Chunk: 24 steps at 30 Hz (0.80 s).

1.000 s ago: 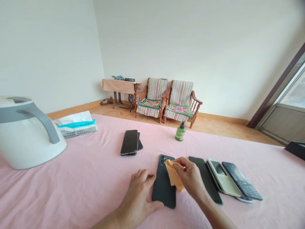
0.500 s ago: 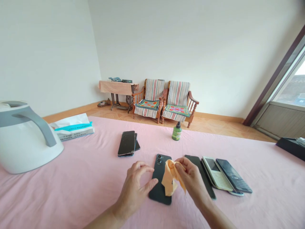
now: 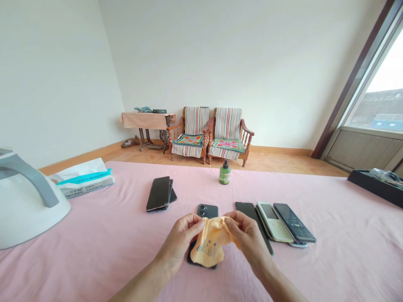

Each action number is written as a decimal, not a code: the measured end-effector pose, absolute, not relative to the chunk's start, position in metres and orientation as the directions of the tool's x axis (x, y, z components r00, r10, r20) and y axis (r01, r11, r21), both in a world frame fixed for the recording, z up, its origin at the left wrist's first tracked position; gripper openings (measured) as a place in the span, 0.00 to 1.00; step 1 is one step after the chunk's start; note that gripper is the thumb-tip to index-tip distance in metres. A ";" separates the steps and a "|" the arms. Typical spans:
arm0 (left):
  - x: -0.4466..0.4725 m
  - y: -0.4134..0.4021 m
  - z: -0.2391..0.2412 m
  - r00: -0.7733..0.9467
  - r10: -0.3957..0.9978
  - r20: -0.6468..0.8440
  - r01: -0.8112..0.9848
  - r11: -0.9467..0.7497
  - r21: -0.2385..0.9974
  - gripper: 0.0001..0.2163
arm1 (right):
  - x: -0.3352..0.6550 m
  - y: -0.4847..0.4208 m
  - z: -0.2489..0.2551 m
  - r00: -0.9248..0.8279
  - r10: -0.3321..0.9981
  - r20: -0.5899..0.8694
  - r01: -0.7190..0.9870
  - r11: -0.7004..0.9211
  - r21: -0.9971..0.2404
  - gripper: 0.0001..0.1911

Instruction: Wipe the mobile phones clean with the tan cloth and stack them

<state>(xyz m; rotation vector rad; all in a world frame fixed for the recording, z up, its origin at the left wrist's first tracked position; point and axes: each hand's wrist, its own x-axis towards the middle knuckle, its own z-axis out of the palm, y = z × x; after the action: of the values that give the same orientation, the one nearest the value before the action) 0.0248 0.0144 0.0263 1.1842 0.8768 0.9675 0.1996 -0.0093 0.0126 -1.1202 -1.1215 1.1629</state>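
Observation:
A small yellow-orange cleaning cloth [image 3: 209, 245] with dark printing hangs spread between my two hands. My left hand [image 3: 185, 230] pinches its left upper corner, and my right hand [image 3: 245, 230] grips it at the upper right. Behind and beneath the cloth lies a dark smartphone [image 3: 210, 209], back side up, its camera lenses showing at the top; the cloth hides most of its middle. To the right of my right hand are a black phone [image 3: 250, 209], a pale keypad phone [image 3: 277, 224] and a dark keypad phone [image 3: 294, 222], lying close together and partly overlapping.
Stacked phones [image 3: 159, 193] lie left of centre on the pink sheet [image 3: 103, 251]. A green pump bottle [image 3: 224, 173] stands farther back. On the left are a white kettle [image 3: 28, 205] and a tissue pack [image 3: 85, 180]; a black box [image 3: 374, 186] sits at the right.
My left hand has taken hold of the cloth, which only my right hand held before. The cloth is now spread out over the phone. The view has shifted slightly to the right.

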 end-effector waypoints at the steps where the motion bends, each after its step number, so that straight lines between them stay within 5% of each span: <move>1: 0.024 0.015 0.024 0.361 0.930 -0.066 -0.155 0.129 0.979 0.15 | 0.201 -0.008 0.012 0.067 0.996 0.058 -0.104 0.065 -0.992 0.20; 10: 0.022 0.013 0.023 0.394 0.914 -0.093 -0.197 0.183 0.963 0.15 | 0.201 -0.015 0.022 0.034 0.999 -0.038 -0.035 -0.037 -0.999 0.21; 18: 0.018 0.014 0.016 0.463 0.874 -0.146 -0.084 0.207 0.975 0.17 | 0.197 -0.014 0.017 -0.054 0.999 0.001 -0.181 -0.009 -0.984 0.25; 24: 0.020 0.012 0.021 0.421 0.895 -0.145 -0.276 0.279 0.920 0.17 | 0.206 -0.017 0.023 -0.149 0.983 -0.109 -0.338 -0.154 -0.929 0.23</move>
<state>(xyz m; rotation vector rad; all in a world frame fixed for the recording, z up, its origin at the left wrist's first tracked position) 0.0199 0.0125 0.0207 0.9752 0.7763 0.9019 0.2059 -0.0174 0.0232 -0.9699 -0.9618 1.5485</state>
